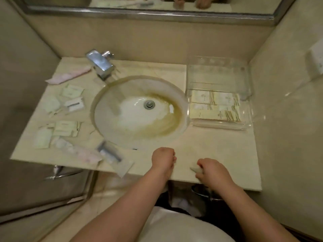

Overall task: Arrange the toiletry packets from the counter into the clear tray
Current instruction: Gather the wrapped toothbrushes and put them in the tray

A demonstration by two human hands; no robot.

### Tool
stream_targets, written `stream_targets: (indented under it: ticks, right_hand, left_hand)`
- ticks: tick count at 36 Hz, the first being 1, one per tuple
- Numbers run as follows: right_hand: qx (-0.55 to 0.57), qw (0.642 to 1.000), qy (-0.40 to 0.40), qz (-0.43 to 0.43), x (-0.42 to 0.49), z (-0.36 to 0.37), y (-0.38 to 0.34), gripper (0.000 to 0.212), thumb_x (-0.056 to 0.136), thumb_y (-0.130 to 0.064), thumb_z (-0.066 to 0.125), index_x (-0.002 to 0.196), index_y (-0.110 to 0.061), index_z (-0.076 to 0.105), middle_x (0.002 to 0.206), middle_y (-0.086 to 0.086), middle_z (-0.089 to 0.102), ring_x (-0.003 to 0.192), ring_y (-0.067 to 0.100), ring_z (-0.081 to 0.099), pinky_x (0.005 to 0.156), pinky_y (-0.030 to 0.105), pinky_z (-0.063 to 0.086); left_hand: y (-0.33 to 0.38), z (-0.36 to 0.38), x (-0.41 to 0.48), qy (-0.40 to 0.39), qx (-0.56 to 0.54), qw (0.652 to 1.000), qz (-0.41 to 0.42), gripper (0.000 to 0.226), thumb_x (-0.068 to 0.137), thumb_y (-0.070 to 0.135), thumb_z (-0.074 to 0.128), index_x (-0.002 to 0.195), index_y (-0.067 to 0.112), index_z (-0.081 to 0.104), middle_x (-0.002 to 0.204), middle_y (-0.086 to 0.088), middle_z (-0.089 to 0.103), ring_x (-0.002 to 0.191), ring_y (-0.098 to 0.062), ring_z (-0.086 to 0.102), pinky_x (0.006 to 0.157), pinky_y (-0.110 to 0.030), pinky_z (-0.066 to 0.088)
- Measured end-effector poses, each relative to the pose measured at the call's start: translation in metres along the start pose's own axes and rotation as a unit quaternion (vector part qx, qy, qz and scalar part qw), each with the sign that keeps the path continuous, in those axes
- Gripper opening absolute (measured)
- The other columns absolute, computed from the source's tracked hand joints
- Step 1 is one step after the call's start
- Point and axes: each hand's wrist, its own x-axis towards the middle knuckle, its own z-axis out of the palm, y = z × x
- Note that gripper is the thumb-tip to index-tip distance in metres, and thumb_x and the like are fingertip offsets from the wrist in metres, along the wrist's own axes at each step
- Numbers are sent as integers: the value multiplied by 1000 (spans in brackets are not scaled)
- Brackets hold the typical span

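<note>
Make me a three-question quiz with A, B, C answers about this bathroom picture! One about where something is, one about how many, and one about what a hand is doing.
1. Where does the clear tray stand?
A. right of the sink
B. left of the sink
C. inside the sink

2. How many packets lie in the tray?
A. none
B. about four
C. more than ten

3. What is the right hand doing?
A. lying flat and open
B. turning the tap
C. closed on a small white thing

Answers:
1. A, the tray stands on the counter to the right of the sink.
2. B, about four pale packets fill the tray's near half, and the far half is bare.
3. C, its fingers curl round a small white thing at the counter's front edge, too blurred to name.
</note>
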Motion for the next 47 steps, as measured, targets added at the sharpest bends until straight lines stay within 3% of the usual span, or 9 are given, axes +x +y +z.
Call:
stream_targets:
  ticks: [6,12,15,18,22,26,33,40,47]
  right_hand:
    - [87,994,5,-61,17,-20,-54,42,82,-34,72,60,-23,39,64,-4,48,69,24,53,56,35,27]
    - [233,967,31,-97,23,-50,-100,37,88,-36,70,65,-10,57,59,4,55,56,17,49,52,31,33]
    - [306,947,24,-98,24,-71,-114,19,90,-33,69,82,-16,75,78,3,74,76,21,69,72,38,54]
    - [445,893,31,-64,26,-86,-116,9,88,-23,71,88,-26,79,90,-6,78,87,11,73,81,30,57]
    - [496,866,42,-52,33,-99,-112,12,87,-25,73,88,-35,80,87,-17,77,76,-9,66,65,9,47]
    - [532,844,55,-30,34,-104,-95,12,91,-22,67,92,-25,79,59,-15,56,55,5,45,64,24,38]
    - [673,733,88,-56,13,-105,-48,16,86,-10,62,72,-18,59,62,-6,43,55,12,38,53,23,35]
    - [565,812,144,-26,-5,-119,-6,33,77,-18,69,107,-33,63,74,-7,67,69,13,59,72,31,49]
    - [521,810,263,54,-16,-135,24,20,68,-36,78,84,-36,68,79,0,77,68,22,66,71,33,49]
  left_hand:
    - [-23,-90,0,242,-20,964,113,10,81,5,57,79,15,59,82,-9,65,75,-26,59,68,-34,50]
    - [-27,-143,14,327,73,940,60,60,78,29,76,125,4,49,128,-20,51,103,-38,58,83,-43,53]
    - [-23,-149,18,341,129,930,42,66,75,34,78,125,2,51,125,-22,53,108,-40,56,78,-37,49]
    - [-20,-156,24,327,184,923,86,38,75,36,72,95,4,65,99,-19,65,90,-38,63,71,-37,54]
    - [-13,-164,30,295,230,922,96,34,79,41,69,77,7,67,84,-13,67,82,-35,63,67,-35,52]
    - [-13,-164,32,244,192,945,100,38,84,31,68,58,8,52,63,-8,59,62,-27,55,58,-32,42]
    - [3,-145,10,114,198,960,160,32,85,28,63,67,6,48,63,-8,44,58,-19,39,54,-32,27]
    - [31,-112,9,56,180,953,237,33,84,19,68,68,-4,51,59,-7,45,56,-17,39,55,-33,30]
    - [41,-78,14,4,190,951,243,34,83,21,66,71,-6,50,58,-3,45,57,-15,40,57,-33,32]
